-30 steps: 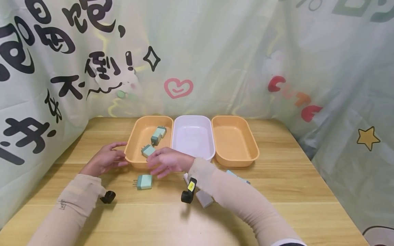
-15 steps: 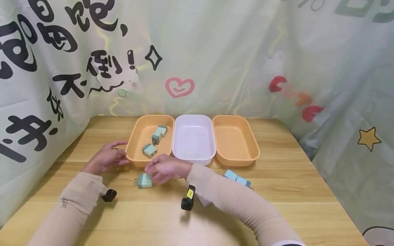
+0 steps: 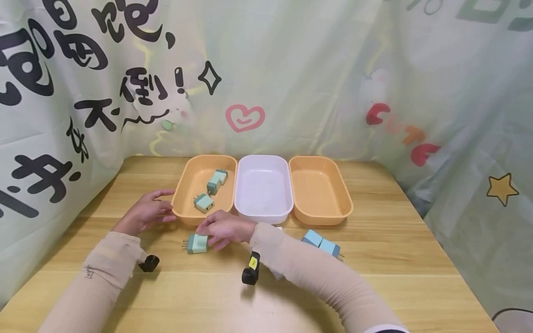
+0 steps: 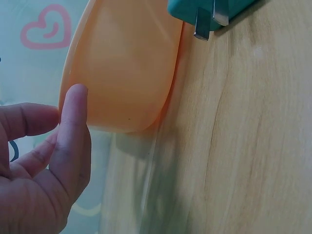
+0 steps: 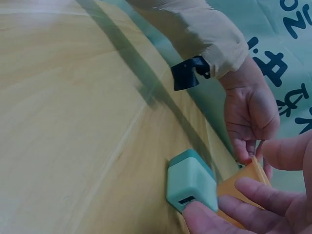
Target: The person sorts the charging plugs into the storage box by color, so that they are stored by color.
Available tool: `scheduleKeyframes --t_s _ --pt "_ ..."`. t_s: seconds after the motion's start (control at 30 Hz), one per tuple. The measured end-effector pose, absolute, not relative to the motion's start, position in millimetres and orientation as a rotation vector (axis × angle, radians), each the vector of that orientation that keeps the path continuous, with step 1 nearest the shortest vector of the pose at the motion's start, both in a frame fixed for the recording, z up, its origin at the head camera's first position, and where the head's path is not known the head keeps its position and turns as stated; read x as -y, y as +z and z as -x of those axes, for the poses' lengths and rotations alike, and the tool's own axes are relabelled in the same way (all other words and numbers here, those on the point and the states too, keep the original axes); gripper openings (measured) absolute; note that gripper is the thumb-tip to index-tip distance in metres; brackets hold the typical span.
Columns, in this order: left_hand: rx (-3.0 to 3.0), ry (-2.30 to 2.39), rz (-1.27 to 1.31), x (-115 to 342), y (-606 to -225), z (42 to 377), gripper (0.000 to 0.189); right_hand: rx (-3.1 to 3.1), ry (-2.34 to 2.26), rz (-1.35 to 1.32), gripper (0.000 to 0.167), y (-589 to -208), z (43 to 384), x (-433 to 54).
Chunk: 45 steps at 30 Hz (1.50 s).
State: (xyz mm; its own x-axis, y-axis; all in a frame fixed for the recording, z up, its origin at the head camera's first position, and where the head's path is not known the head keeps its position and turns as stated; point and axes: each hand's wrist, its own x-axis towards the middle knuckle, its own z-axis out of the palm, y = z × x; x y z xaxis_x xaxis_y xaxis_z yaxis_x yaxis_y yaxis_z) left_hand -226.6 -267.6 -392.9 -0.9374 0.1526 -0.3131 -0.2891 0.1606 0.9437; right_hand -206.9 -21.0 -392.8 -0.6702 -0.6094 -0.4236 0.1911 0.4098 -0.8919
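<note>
My left hand [image 3: 147,212] is at the left side of the left orange tray [image 3: 179,210]; in the left wrist view, its fingertips [image 4: 75,97] touch the rim and outer wall. In front of that tray a mint-green plug charger [image 3: 197,243] lies on the table, prongs pointing left. My right hand [image 3: 226,229] reaches over the charger's right end. The right wrist view shows one fingertip [image 5: 197,214] right at its port, with the other fingers extended beside it, not curled round it. Inside the left tray are several mint-green chargers [image 3: 204,202].
A white tray [image 3: 263,215] and a second orange tray [image 3: 322,217] stand in a row beside the left one. Two blue chargers [image 3: 329,248] lie right of my forearm. A pale object [image 3: 277,274] is mostly hidden under the right sleeve. A printed curtain [image 3: 291,83] hangs behind the table.
My right hand has moved from the left tray's front rim down to the mint-green charger on the table. More of the blue chargers shows. My left hand stays at the tray.
</note>
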Motion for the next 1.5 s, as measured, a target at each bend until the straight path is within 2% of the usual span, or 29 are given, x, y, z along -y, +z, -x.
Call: scheduleKeyframes --t_s 0.4,0.6,0.83,0.97,1.1,1.2,1.33,1.5 --pt "-2.085 1.85 0.143 269.8 -393.0 228.4 0.064 -2.044 -1.222 0.399 0.025 -405.5 204.5 29.6" --pt "-2.084 1.845 0.131 269.7 -393.1 228.0 0.063 -2.172 -1.126 0.385 0.035 -407.2 199.0 36.1" --pt "-2.087 1.845 0.135 268.2 -391.4 227.0 0.062 -2.361 -0.893 0.579 0.045 -406.4 194.9 39.8" --pt "-2.093 1.839 0.143 267.7 -391.1 227.0 0.063 -2.417 -0.789 0.659 0.045 -404.8 193.7 41.1" --pt "-2.112 1.82 0.137 266.9 -391.1 226.7 0.063 -2.417 -0.759 0.674 0.037 -403.9 191.1 42.3" --pt "-2.125 1.806 0.137 266.5 -391.1 226.6 0.062 -2.424 -0.748 0.68 0.039 -404.0 189.7 43.0" --pt "-2.125 1.81 0.143 266.5 -391.0 226.5 0.062 -2.447 -0.71 0.69 0.05 -404.3 189.4 44.0" --pt "-2.115 1.822 0.129 266.5 -390.1 225.1 0.063 -2.434 -0.68 0.68 0.044 -404.2 188.6 45.3"
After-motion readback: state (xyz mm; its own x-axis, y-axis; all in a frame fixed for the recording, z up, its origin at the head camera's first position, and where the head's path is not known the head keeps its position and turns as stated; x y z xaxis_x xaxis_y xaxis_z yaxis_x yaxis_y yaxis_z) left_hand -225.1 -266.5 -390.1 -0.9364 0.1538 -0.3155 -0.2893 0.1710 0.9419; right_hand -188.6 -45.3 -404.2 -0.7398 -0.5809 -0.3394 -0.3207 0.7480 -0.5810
